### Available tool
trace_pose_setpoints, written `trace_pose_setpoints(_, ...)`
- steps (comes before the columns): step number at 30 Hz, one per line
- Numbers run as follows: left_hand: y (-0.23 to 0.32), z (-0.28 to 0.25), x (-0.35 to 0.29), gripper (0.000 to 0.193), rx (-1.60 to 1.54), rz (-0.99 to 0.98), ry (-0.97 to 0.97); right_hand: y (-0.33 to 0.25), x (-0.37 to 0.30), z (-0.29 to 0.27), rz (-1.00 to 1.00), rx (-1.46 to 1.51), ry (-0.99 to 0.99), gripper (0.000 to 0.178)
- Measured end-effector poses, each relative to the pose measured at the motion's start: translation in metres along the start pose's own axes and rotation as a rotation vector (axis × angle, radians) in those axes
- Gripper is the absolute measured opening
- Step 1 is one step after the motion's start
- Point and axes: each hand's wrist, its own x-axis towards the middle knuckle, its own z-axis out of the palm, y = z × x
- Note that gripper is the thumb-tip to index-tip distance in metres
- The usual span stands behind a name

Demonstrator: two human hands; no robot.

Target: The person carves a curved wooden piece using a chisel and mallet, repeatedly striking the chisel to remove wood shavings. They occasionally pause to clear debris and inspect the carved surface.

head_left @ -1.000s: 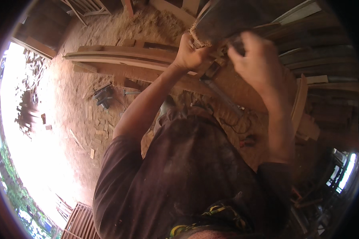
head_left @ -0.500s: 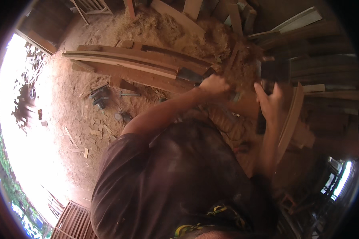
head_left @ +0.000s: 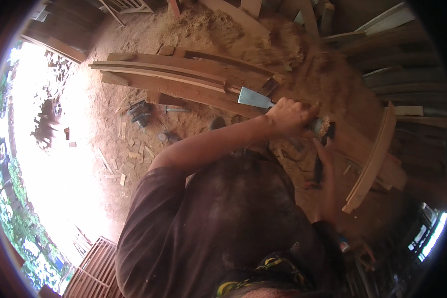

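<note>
A broad-bladed chisel (head_left: pixel 253 98) is gripped in my left hand (head_left: pixel 289 115), its bright blade pointing left. The blade tip lies just right of the end of a long narrow wooden strip (head_left: pixel 184 78); whether they touch I cannot tell. That strip rests on a wide plank (head_left: pixel 159 88). My right hand (head_left: pixel 325 153) is closed around the handle of a dark hammer (head_left: pixel 330 131), whose head is at the frayed butt of the chisel's handle. Part of the hammer is hidden behind my fingers.
A dark power tool (head_left: pixel 140 114) lies on the dusty ground to the left, near scattered wood offcuts (head_left: pixel 136 156). A curved wooden piece (head_left: pixel 372 161) leans at the right. Shavings (head_left: pixel 223 30) heap up beyond the plank, and stacked boards (head_left: pixel 407 49) stand at the far right.
My right hand has brought the hammer down from above to the chisel's butt. The chisel's blade has turned and now catches the light. The whole view has shifted slightly.
</note>
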Motion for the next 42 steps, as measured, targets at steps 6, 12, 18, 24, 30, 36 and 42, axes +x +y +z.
trace_pose_setpoints(6,-0.014,0.014,-0.015,0.053,0.098,0.008,-0.032,-0.109,-0.019,-0.056,0.015,-0.014,-0.094,0.094)
trace_pose_setpoints(12,0.025,0.001,-0.009,0.043,0.025,0.186,0.172,-0.247,-0.068,-0.082,-0.337,0.285,-0.253,0.07)
trace_pose_setpoints(18,0.024,0.0,-0.032,0.066,0.092,0.097,0.226,-0.28,-0.059,-0.049,-0.085,0.861,-0.251,0.046)
trace_pose_setpoints(24,-0.123,-0.058,-0.11,0.063,0.496,-0.35,0.109,-0.248,-0.044,-0.056,0.013,0.827,-0.178,0.038)
trace_pose_setpoints(30,-0.146,-0.068,-0.12,0.028,0.511,-0.337,-0.075,-0.227,-0.046,-0.053,-0.042,0.718,-0.165,0.033)
trace_pose_setpoints(36,-0.137,-0.058,-0.124,0.036,0.482,-0.296,0.211,-0.227,-0.045,-0.045,-0.247,0.504,-0.034,0.025)
trace_pose_setpoints(42,-0.138,-0.026,-0.12,0.04,0.295,-0.248,0.438,-0.232,-0.027,-0.061,-0.11,0.769,0.03,0.03)
